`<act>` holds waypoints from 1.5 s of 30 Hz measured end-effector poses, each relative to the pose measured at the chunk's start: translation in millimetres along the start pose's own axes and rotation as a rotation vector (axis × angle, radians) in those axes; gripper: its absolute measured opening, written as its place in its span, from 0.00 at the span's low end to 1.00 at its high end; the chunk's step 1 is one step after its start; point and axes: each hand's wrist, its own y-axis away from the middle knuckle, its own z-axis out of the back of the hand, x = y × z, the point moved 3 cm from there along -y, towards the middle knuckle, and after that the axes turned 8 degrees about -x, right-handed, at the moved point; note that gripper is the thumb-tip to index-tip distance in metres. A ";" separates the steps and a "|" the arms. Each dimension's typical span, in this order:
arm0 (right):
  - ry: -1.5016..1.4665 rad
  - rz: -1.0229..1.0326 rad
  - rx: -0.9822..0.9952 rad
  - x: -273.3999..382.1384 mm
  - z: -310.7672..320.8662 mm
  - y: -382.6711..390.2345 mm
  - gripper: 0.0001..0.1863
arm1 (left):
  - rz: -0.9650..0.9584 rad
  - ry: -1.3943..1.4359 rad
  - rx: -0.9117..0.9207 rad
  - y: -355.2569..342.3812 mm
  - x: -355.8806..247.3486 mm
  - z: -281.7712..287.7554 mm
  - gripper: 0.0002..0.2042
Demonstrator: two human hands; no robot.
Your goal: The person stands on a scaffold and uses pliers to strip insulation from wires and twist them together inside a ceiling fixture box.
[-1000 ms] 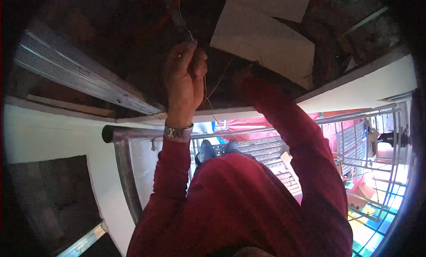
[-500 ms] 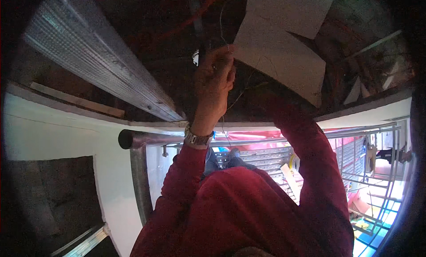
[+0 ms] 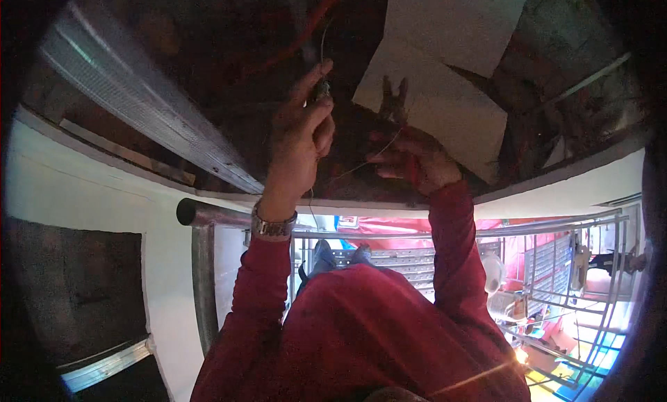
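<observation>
Overhead, your left hand (image 3: 299,135) pinches the upper end of a thin wire (image 3: 361,164) between thumb and fingers; the wire sags rightward to your right hand (image 3: 413,159), closed around red-handled pliers (image 3: 394,103) just below the pale ceiling panel (image 3: 445,117).

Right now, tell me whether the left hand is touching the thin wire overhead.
Touching. The head view shows the left hand pinching the wire between thumb and fingertips, with no gap where it enters the grip.
</observation>
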 end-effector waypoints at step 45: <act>0.963 0.435 0.370 66.7 -56.4 158.7 0.20 | -0.201 -0.307 -0.019 -5.5 17.3 6.7 0.17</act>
